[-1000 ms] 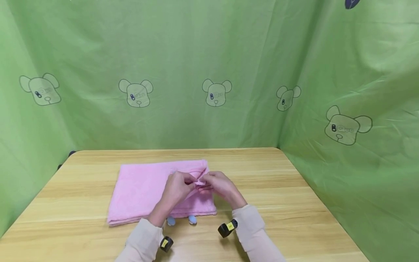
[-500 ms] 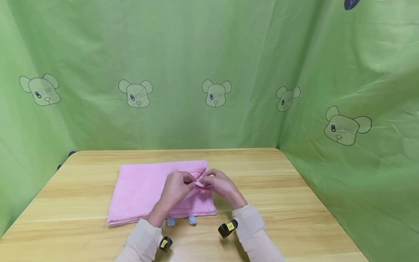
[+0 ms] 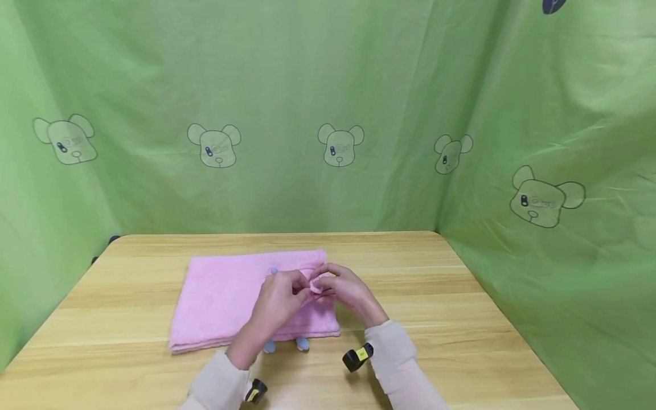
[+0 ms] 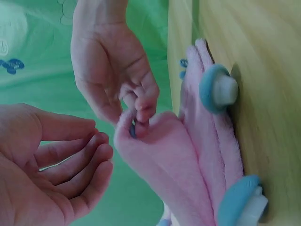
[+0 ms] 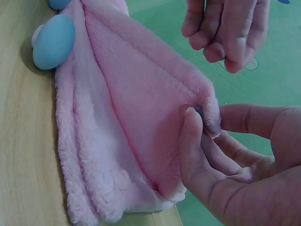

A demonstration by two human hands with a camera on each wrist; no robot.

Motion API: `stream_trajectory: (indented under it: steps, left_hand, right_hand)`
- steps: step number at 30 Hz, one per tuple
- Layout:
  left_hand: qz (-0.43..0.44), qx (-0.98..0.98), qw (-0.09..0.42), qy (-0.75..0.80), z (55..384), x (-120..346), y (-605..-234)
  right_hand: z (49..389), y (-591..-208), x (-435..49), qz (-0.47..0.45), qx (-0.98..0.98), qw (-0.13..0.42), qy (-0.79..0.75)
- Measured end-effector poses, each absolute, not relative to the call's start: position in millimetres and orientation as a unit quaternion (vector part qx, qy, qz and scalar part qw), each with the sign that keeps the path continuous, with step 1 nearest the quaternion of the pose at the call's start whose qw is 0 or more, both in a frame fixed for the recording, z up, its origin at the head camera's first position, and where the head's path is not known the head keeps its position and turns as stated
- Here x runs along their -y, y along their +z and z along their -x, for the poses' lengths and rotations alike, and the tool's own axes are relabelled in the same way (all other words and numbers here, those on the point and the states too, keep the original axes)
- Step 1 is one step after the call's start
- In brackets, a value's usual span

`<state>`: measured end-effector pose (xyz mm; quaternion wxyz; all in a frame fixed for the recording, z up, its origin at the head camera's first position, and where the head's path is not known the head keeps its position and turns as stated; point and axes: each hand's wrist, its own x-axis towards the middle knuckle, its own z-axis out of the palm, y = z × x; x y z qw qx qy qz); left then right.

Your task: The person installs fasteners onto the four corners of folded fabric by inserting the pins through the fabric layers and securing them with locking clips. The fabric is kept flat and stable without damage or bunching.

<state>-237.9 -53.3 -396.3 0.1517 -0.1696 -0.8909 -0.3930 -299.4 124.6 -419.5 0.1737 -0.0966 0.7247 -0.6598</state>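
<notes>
A folded pink plush blanket (image 3: 220, 302) lies on the table. Its near right corner is lifted, and my right hand (image 3: 351, 290) pinches the fold between thumb and fingers. A small dark blue piece (image 5: 199, 111) shows at that pinch, mostly hidden by fingers and cloth. Just left of the fold is my left hand (image 3: 277, 302), thumb and fingertips close together; both wrist views show no cloth between them. Two blue mushroom-shaped clips (image 4: 218, 89) with white stems stand on the table along the blanket's near edge. Another blue knob (image 3: 274, 270) peeks out behind my left hand.
The wooden table (image 3: 410, 262) extends around the blanket on all sides. Green curtains (image 3: 277, 188) with bear-head outlines hang behind it and at both sides. A black camera (image 3: 357, 357) is strapped at each wrist, beside the pale sleeves.
My left hand has let go of the fold and drawn slightly back, uncovering the blue knob behind it. My right hand still pinches the fold, its index finger now more raised.
</notes>
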Motion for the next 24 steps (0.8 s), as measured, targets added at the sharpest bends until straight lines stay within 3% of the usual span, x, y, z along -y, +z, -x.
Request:
stream_trajectory:
  steps: [7, 18, 24]
  left_hand:
    - [0.208, 0.900, 0.124, -0.362, 226, 55, -401]
    - [0.212, 0.922, 0.005, -0.323, 212, 63, -418]
    - [0.234, 0.928, 0.001, -0.289, 207, 57, -426]
  right_hand:
    - [300, -420, -125, 0.097, -0.727, 0.175, -0.657]
    - [299, -422, -126, 0.102, -0.736, 0.171, -0.647]
    - [301, -424, -125, 0.105, -0.731, 0.178, -0.651]
